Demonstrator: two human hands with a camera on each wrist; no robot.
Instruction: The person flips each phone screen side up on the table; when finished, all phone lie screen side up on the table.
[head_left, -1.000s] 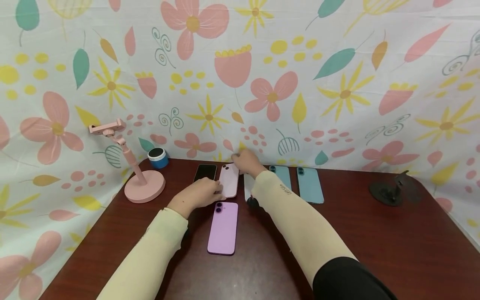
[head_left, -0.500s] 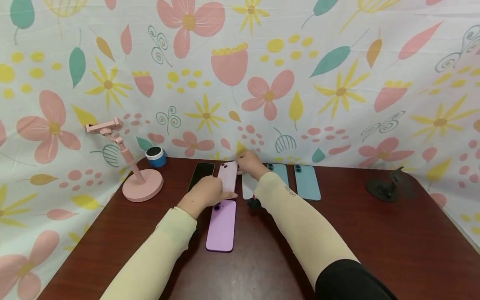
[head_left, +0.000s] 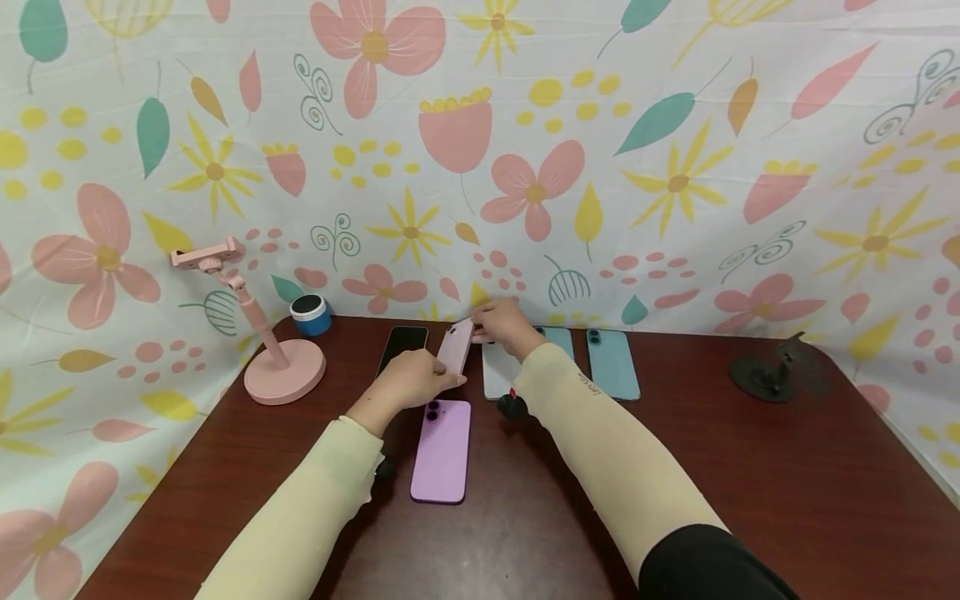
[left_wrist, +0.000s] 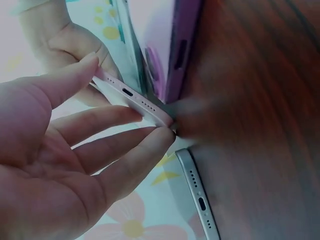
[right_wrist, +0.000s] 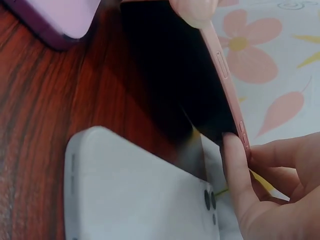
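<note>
A light pink phone (head_left: 456,343) is tilted up off the table, held by both hands. My left hand (head_left: 405,382) grips its near end; in the left wrist view the thumb and fingertips lie on either side of the charging-port edge (left_wrist: 131,95). With thumb and fingers, my right hand (head_left: 504,325) pinches the far right corner. The right wrist view shows the dark screen (right_wrist: 175,75) facing down and the side buttons. Nearer me lies a purple phone (head_left: 441,454), back up. Beside my hands rest a white phone (head_left: 497,375) and a dark-screened phone (head_left: 407,340), partly hidden.
Two light blue phones, one half covered by the right arm (head_left: 561,342) and one farther right (head_left: 615,367), lie along the back. A pink phone stand (head_left: 285,372) and a blue jar (head_left: 311,315) are at left. A black holder (head_left: 776,377) stands at right, before a patterned cloth.
The pink phone was lying flat and is now tilted up. My left hand has moved right onto its near end, and my right hand has come to hold its far corner.
</note>
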